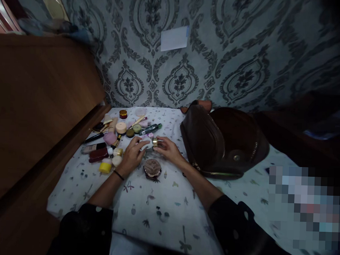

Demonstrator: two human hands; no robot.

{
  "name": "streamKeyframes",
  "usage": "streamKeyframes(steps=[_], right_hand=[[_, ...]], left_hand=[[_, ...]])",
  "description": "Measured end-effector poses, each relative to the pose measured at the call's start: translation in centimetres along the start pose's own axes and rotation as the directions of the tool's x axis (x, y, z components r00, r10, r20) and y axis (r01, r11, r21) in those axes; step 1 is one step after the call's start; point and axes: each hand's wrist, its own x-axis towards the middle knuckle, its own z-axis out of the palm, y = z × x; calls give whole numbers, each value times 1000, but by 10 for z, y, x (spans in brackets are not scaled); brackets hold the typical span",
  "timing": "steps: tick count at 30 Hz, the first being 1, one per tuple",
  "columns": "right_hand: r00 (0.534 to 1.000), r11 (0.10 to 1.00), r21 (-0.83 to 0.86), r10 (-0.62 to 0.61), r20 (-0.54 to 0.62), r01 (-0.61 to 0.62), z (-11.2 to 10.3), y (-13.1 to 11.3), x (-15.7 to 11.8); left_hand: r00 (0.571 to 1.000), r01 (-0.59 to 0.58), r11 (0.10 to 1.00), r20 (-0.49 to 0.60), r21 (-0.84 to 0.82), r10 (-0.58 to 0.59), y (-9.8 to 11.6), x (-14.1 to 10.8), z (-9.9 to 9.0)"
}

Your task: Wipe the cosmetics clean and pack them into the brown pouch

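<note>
My left hand (132, 155) pinches a soft white wipe (148, 144), which looks like tissue or a cotton pad. Facing it, my right hand (170, 151) grips a small gold-coloured container (155, 142) by its side, and the wipe is against or very near it. Whether the gold piece is a lid or a whole jar I cannot tell. Just below both hands, a round brown compact-like case (152, 167) lies on the printed sheet (145, 204). To the left of my left hand are a yellow-lidded jar (105, 166) and a dark red bottle (98, 154).
Several cosmetics crowd the left, among them a pink sponge (110, 138), a peach-lidded jar (121, 128) and a green-capped tube (151, 129). A large dark brown bag (225, 144) stands on the right. Behind is a patterned wall (179, 81); a wooden panel (43, 89) borders the left.
</note>
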Motion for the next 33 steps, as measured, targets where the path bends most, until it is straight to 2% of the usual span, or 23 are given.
streamKeyframes(steps=[5,10,13,18,21,26,33], right_hand=[[996,998,39,-42,75,39,-2,0,1],[983,998,-38,-32,182,40,-5,-10,-2],[985,1000,-23,2,173,2,-4,-12,-3],[993,994,50,89,82,-94,0,-11,-3],[992,991,66,111,63,-115,0,-9,-2],[989,995,68,58,134,-68,-3,-12,-2],[981,996,88,11,196,-29,-2,-22,-3]], left_hand=[[999,34,999,-3,4,-34,2,2,-4],[998,71,997,-2,-14,-71,0,4,-8],[996,89,996,1,-28,-89,0,4,-8],[995,90,993,40,-72,-87,0,5,-8],[995,96,991,23,-90,-95,-1,5,-6],[997,71,981,23,-178,-68,-4,5,-2],[988,152,968,17,-199,-152,-4,6,-4]])
